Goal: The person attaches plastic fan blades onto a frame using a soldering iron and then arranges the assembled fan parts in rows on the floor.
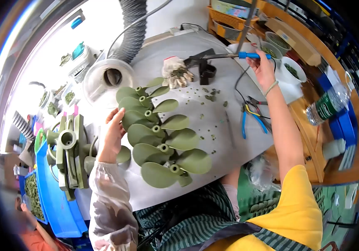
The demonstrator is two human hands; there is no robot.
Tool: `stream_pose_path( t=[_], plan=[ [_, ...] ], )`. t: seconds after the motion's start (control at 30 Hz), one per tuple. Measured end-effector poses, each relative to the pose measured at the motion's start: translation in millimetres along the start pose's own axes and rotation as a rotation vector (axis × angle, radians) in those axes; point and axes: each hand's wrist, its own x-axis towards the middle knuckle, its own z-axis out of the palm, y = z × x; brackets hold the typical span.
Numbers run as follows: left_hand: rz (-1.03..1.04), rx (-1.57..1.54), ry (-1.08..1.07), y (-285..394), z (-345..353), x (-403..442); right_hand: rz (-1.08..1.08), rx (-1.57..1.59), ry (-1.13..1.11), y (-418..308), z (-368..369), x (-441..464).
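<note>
My left hand point(111, 136) is at the left edge of a row of olive-green plastic propellers point(156, 129), its fingers and thumb closed about a blade's edge. Several propellers lie overlapped in a line on the grey work surface point(242, 146). Raised at the upper right, my right hand point(262, 67) grips the blue handle of a soldering iron point(248, 55). The iron's metal shaft points left towards a black stand point(206, 72); where its tip ends is hard to make out. A white work glove point(176, 72) lies beside the stand.
Green scraps point(210, 97) dot the surface. Blue-handled pliers point(250, 117) and cutters lie right. A ribbed duct point(131, 33) meets a clear tub point(104, 83) at the back. More green parts point(70, 146) stand left by a blue tray point(58, 201). A bottle point(328, 104) lies right. Another person point(39, 234) is lower left.
</note>
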Motion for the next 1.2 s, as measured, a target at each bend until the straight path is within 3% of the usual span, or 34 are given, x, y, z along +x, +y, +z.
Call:
stream_pose_path(
  t=[0.13, 0.27, 0.33, 0.4, 0.5, 0.57, 0.7, 0.73, 0.8, 0.87, 0.97, 1.07, 1.2],
  plan=[
    [-0.047, -0.028, 0.038, 5, -19, -43, 0.142, -0.02, 0.004, 27, 8, 57],
    [0.121, 0.012, 0.219, 15, -47, -53, 0.323, -0.096, -0.138, 47, 10, 81],
    [0.166, 0.127, 0.158, 24, -58, -38, 0.39, -0.187, -0.203, 49, 15, 81],
    [0.075, 0.037, -0.051, 27, -66, -22, 0.417, -0.206, -0.243, 50, 21, 79],
    [0.066, 0.027, -0.053, 12, -67, -16, 0.441, -0.208, -0.146, 47, 25, 67],
    [0.064, -0.019, -0.015, 3, -71, -36, 0.446, -0.18, -0.024, 38, 19, 47],
    [-0.031, -0.228, 0.15, -1, -68, -115, 0.416, -0.225, -0.199, 2, -12, -30],
    [-0.062, -0.363, 0.035, 1, -73, -132, 0.441, -0.242, -0.277, -9, -21, -50],
    [-0.007, -0.363, 0.034, -11, -85, -155, 0.451, -0.319, -0.29, -28, -29, -98],
    [0.143, -0.101, 0.048, -25, -89, -166, 0.423, -0.348, -0.32, -44, -30, -145],
    [0.303, 0.106, -0.093, -39, -89, -143, 0.433, -0.377, -0.37, -54, -34, -202],
    [0.271, 0.174, -0.235, -38, -79, -132, 0.467, -0.413, -0.435, -61, -28, -245],
    [0.273, 0.075, -0.187, -58, -78, -136, 0.504, -0.442, -0.474, -68, -14, -286]
  ],
)
